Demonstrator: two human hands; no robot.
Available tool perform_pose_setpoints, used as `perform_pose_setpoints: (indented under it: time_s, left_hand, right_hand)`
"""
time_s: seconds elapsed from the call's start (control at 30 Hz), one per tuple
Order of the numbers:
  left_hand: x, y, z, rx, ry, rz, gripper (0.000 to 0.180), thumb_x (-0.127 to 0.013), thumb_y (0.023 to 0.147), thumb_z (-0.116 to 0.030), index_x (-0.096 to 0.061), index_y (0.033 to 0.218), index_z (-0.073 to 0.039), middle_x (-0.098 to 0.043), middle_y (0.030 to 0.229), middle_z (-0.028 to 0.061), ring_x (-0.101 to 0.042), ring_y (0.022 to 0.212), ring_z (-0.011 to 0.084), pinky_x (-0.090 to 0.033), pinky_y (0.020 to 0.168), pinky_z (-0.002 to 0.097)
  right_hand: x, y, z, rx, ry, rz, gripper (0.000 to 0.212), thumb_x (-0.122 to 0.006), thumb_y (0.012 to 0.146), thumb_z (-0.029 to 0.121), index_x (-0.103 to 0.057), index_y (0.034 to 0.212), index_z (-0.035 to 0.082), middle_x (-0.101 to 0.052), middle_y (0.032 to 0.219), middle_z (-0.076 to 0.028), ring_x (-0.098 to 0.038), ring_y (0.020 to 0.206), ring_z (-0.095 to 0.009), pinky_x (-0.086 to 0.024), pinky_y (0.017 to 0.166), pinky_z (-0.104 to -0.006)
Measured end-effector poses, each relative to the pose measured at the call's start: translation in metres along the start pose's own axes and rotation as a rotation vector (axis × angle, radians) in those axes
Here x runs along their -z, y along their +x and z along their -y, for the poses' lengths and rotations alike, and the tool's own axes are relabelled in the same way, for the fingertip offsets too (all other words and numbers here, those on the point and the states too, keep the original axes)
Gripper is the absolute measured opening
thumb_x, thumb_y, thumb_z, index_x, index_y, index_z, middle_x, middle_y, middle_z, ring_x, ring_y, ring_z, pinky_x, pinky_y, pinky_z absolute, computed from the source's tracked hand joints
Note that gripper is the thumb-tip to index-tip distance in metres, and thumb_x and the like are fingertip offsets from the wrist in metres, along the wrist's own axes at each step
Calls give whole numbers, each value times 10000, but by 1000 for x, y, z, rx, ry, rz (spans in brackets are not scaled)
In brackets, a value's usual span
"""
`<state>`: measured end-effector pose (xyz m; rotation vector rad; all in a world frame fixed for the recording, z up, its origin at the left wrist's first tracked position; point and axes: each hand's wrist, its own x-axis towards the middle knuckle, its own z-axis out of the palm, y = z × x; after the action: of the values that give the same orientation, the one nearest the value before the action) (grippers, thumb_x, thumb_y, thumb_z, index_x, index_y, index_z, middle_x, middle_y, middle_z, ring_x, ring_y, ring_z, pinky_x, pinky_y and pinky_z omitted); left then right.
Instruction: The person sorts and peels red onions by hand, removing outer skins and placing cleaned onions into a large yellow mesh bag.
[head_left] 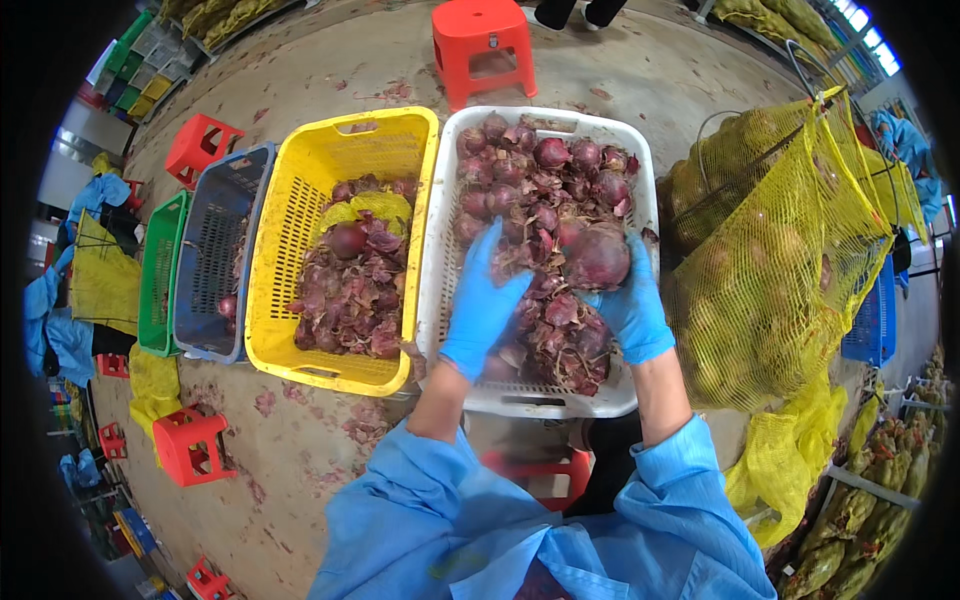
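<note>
Large red onion sits over the right side of the heap in the white crate, against the gloved right hand. That hand's fingers are clamped on it: the thumb reaches in along its lower edge and the other fingers rise along its right side, leaving its upper and left faces uncovered. How far the fingers wrap underneath cannot be seen.

The gloved left hand is to the left of the large onion, well apart from it, with a strip of smaller onions and loose skins between. Its fingers are spread apart, thumb toward the middle of the crate, over the left part of the heap. The hand looks slightly blurred, so whether its fingertips touch the onions below is hard to tell.

Smaller red onions fill the back of the white crate; dry skins gather toward the front. Just beside it on the left stands a yellow crate with skins, some onions and a bunched yellow net. To the right is a yellow mesh sack packed with onions. Behind the white crate a red stool stands on the floor.
</note>
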<state>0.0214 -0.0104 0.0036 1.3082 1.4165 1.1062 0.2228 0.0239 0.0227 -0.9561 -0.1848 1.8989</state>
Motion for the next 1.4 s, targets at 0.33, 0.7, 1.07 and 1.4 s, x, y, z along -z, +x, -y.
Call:
perform_pose_setpoints:
  time_s: [0.33, 0.7, 1.07, 1.4]
  left_hand:
    - [-10, -5, -34, -152, -309, 158, 893, -781, 728, -16, -329, 1492, -103, -411, 1479, 112, -406, 1350, 234, -363, 1105, 370]
    - [-5, -13, -4, 241, -602, 193, 525, -422, 1025, -421, -390, 1448, -111, -493, 1323, 69, -551, 1116, 159, -516, 892, 327]
    - [-13, -5, -8, 265, -744, 177, 420, -493, 984, -228, -465, 1383, -99, -568, 1254, 86, -618, 1043, 199, -565, 824, 339]
    - [-18, -6, -5, 296, -683, 35, 454, -533, 955, -266, -478, 1350, -48, -600, 1176, 90, -641, 972, 156, -585, 725, 296]
  right_hand:
    - [-3, -3, -27, 58, -658, 103, 531, -469, 1003, 433, -416, 1447, 146, -559, 1335, -80, -612, 1077, -202, -540, 801, -340]
    - [-26, -12, -46, 706, -1237, 189, 592, -687, 867, 214, -470, 1403, 91, -552, 1315, -172, -575, 1183, -272, -454, 976, -348]
    - [-27, -17, -41, 897, -1352, 100, 368, -579, 916, 246, -601, 1245, 82, -634, 1165, -162, -608, 1082, -326, -489, 923, -412]
    - [-27, -26, -37, 858, -1380, 5, 353, -653, 849, 255, -643, 1172, 113, -630, 1112, -114, -630, 1002, -308, -525, 832, -388]
